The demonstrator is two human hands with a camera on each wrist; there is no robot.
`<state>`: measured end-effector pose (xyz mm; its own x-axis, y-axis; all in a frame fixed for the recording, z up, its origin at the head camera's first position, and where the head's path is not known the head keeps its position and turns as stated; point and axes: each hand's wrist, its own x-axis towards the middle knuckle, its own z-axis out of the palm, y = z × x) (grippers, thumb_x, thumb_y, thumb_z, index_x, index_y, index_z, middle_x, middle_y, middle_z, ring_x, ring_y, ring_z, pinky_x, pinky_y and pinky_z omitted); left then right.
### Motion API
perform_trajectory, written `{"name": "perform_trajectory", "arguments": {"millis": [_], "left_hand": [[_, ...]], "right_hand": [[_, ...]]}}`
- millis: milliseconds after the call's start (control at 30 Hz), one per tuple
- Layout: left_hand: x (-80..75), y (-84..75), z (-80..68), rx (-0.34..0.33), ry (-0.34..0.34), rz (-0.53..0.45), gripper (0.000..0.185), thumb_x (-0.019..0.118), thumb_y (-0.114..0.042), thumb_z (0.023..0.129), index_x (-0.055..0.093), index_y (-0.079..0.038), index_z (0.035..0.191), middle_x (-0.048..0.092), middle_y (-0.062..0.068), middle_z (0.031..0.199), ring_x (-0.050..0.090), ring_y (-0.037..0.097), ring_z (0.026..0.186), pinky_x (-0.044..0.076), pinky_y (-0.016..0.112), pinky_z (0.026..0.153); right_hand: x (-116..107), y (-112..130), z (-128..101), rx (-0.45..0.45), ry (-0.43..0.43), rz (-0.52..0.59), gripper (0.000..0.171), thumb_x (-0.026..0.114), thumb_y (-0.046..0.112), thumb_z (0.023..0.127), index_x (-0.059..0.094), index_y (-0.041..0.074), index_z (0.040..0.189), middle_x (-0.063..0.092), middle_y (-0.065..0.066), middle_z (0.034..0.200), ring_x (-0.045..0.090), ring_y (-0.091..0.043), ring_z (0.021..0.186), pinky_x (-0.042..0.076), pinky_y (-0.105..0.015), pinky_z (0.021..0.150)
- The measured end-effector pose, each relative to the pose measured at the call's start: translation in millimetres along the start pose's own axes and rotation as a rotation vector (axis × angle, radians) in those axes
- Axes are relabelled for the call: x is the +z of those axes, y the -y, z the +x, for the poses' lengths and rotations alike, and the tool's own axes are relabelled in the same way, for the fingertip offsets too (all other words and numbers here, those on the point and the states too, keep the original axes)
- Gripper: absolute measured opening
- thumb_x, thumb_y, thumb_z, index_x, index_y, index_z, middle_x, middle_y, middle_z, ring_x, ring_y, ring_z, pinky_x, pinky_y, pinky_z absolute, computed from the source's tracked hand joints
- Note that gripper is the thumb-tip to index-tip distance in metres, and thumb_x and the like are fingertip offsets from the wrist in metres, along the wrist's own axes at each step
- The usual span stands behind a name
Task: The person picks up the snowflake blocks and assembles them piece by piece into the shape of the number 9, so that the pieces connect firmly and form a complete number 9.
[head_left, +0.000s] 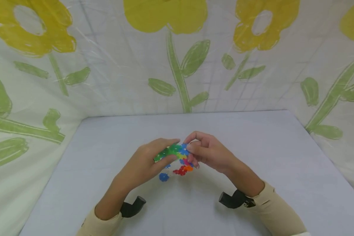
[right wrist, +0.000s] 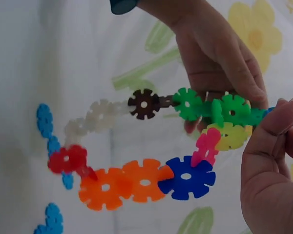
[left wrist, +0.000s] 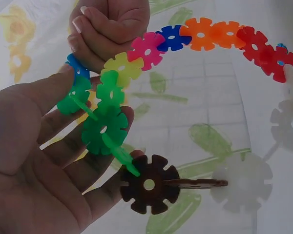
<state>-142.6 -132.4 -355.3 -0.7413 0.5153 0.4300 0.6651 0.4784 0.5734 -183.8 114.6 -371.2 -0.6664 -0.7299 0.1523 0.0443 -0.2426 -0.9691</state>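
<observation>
My left hand (left wrist: 34, 161) and right hand (left wrist: 107, 29) pinch the disc chain (left wrist: 200, 36) at its green end; the chain curves rightward from my fingers (left wrist: 95, 36).

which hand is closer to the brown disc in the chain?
Left. The left hand has fingertips right beside the brown disc, under the green discs. The right hand grips the chain further along, by the yellow disc.
</observation>
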Motion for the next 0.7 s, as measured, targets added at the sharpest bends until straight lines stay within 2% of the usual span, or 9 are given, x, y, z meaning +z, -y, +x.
{"name": "perform_trajectory", "arguments": {"millis": [133,267,400,500,700], "left_hand": [[-1.1,-0.8,0.4,-0.059,0.018,-0.053,0.046,0.077,-0.024,0.091,0.063,-0.011,0.133,0.066,-0.001,0.127,0.062,0.014,0.112,0.056,0.031,0.087],[-0.6,-0.1,1.1,-0.074,0.019,-0.113,0.04,0.078,-0.023,0.089,0.066,-0.012,0.126,0.067,-0.004,0.119,0.062,0.011,0.101,0.057,0.027,0.08],[1.0,1.1,1.7,-0.075,0.022,-0.147,0.035,0.076,-0.019,0.091,0.065,-0.01,0.123,0.068,-0.004,0.115,0.064,0.011,0.101,0.056,0.028,0.085],[1.7,3.2,1.3,-0.103,0.03,-0.173,0.033,0.071,-0.019,0.096,0.062,-0.009,0.126,0.068,-0.003,0.113,0.064,0.012,0.101,0.056,0.031,0.086],[-0.3,6.4,-0.3,-0.193,0.022,-0.229,0.033,0.061,-0.023,0.101,0.055,-0.011,0.131,0.067,0.001,0.112,0.065,0.022,0.102,0.059,0.033,0.072]], "right_hand": [[5,-2,5,-0.041,0.068,0.028,0.017,0.058,0.013,0.103,0.051,0.002,0.114,0.067,-0.003,0.081,0.06,-0.014,0.066,0.054,-0.023,0.065],[10,0,9,-0.044,0.083,0.042,0.019,0.057,0.013,0.103,0.048,0.001,0.115,0.066,-0.004,0.081,0.06,-0.014,0.065,0.054,-0.023,0.065],[11,2,12,-0.008,0.033,0.014,0.013,0.052,0.012,0.105,0.048,0.003,0.113,0.066,-0.006,0.079,0.06,-0.016,0.064,0.055,-0.024,0.065],[8,3,12,-0.012,-0.019,-0.045,0.011,0.048,0.014,0.107,0.049,0.004,0.111,0.063,-0.009,0.077,0.058,-0.018,0.061,0.053,-0.024,0.06],[-13,1,15,-0.048,-0.155,-0.285,0.012,0.051,0.016,0.106,0.055,0.005,0.109,0.057,-0.019,0.076,0.048,-0.023,0.055,0.043,-0.024,0.047]]}}
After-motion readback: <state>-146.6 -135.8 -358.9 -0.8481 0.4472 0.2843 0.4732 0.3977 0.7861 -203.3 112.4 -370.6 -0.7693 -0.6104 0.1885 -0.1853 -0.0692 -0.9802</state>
